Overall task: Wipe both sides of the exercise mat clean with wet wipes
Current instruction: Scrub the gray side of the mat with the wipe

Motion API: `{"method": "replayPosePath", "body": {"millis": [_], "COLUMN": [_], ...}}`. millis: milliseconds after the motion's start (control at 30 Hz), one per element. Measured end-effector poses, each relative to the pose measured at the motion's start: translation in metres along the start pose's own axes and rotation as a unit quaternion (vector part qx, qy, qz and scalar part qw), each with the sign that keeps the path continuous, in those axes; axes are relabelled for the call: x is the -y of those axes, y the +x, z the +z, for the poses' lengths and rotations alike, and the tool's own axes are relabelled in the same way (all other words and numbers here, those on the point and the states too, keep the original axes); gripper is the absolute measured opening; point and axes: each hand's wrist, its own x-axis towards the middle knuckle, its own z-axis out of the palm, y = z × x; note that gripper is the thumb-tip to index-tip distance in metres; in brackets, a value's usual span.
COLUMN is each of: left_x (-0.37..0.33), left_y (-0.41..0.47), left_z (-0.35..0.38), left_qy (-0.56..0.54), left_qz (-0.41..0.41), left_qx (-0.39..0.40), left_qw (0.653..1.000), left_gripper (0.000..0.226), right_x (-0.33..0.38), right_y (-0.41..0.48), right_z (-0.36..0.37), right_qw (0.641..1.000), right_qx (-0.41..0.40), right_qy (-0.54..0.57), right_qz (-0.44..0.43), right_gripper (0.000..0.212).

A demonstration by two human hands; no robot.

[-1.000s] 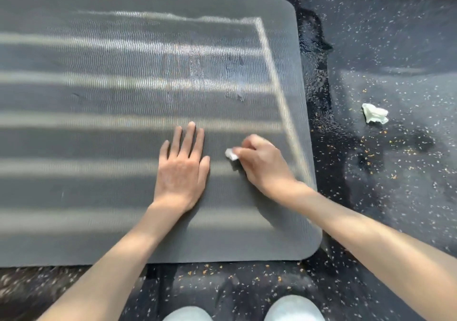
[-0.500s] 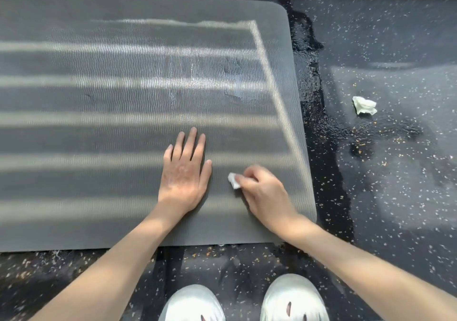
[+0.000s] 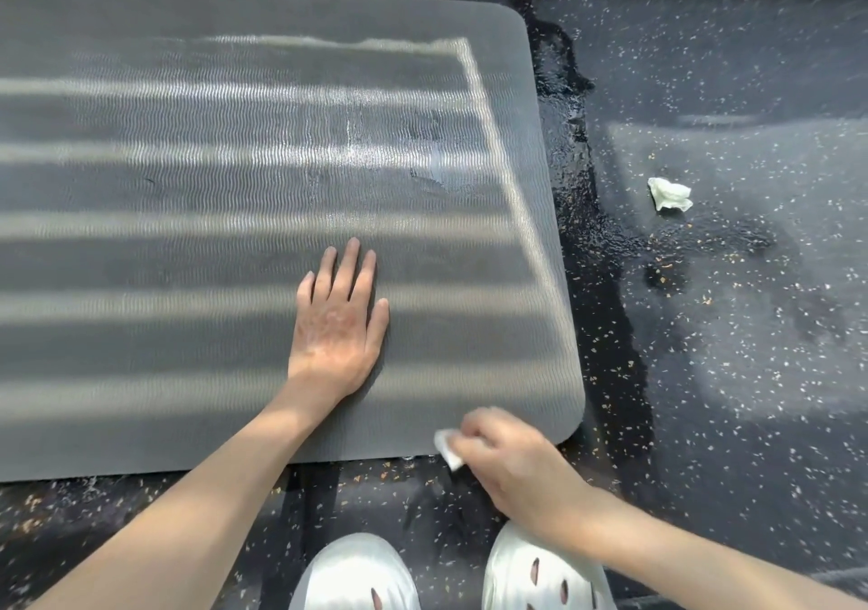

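A grey ribbed exercise mat (image 3: 188, 243) lies flat on the dark speckled floor, striped by bands of sunlight. My left hand (image 3: 338, 323) presses flat on the mat with fingers straight. At the mat's near edge, by its near right corner, my right hand (image 3: 512, 459) grips a small bunched white wet wipe (image 3: 446, 447). A damp smear (image 3: 437, 172) shows on the mat further out.
A crumpled white wipe (image 3: 669, 193) lies on the wet, shiny black floor (image 3: 751, 374) to the right of the mat. My two white perforated shoes (image 3: 357, 576) stand just before the mat's near edge.
My right hand has dragged the wipe toward me, from beside my left hand down to the mat's near edge. The left hand stayed planted.
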Motion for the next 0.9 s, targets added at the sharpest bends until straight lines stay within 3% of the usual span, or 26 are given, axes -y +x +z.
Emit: {"method": "replayPosePath", "body": {"millis": [67,100,167,267,300,367,433,467,567,633,767,833,900], "left_x": [0.0,0.0,0.0,0.002,0.003,0.003,0.002,0.002,-0.001,-0.003,-0.006,-0.005,-0.005], "left_y": [0.001,0.001,0.001,0.0,0.0,0.0,0.001,0.002,0.004,0.008,0.026,0.043,0.063], "left_z": [0.0,0.0,0.001,0.001,0.001,0.002,0.001,0.0,-0.003,-0.007,-0.014,-0.015,-0.016], "left_qy": [0.002,0.003,0.003,0.009,0.009,0.006,-0.003,-0.01,-0.04,-0.053,-0.055,-0.044,-0.033], "left_qz": [-0.004,-0.005,-0.003,0.006,0.007,0.009,0.004,0.003,0.008,0.02,0.031,0.025,0.03], "left_qx": [0.001,0.002,0.003,0.001,0.0,0.0,0.0,-0.001,-0.004,-0.008,-0.013,-0.025,-0.028], "left_qw": [1.0,1.0,1.0,1.0,1.0,1.0,1.0,1.0,0.999,0.998,0.998,0.998,0.999], "left_gripper": [0.064,0.064,0.064,0.063,0.063,0.063,0.064,0.064,0.065,0.065,0.065,0.064,0.064], "right_x": [-0.002,-0.01,-0.031,-0.044,-0.043,-0.031,-0.027,-0.032,-0.057,-0.063,-0.055,-0.062,-0.082], "right_y": [-0.012,-0.006,0.022,0.043,0.033,-0.002,-0.02,-0.012,0.045,0.067,0.037,0.052,0.09], "right_z": [-0.002,-0.006,-0.018,-0.03,-0.029,-0.024,-0.027,-0.033,-0.049,-0.049,-0.034,-0.043,-0.055], "right_qw": [0.997,0.997,1.0,0.992,0.995,0.998,0.99,0.988,0.997,0.993,0.989,0.997,0.997], "right_qx": [0.07,0.064,-0.005,-0.079,-0.068,0.035,0.118,0.121,-0.009,-0.081,0.0,0.032,-0.022], "right_qy": [-0.016,-0.02,-0.005,-0.062,-0.059,-0.046,-0.05,-0.045,-0.07,-0.083,-0.121,-0.062,-0.073], "right_qz": [-0.017,-0.026,0.013,0.071,0.049,0.0,-0.06,-0.082,-0.035,0.015,-0.081,-0.045,0.013], "right_gripper": [0.037,0.031,0.005,0.025,0.027,0.007,0.027,0.027,0.01,0.02,0.018,0.02,0.024]}}
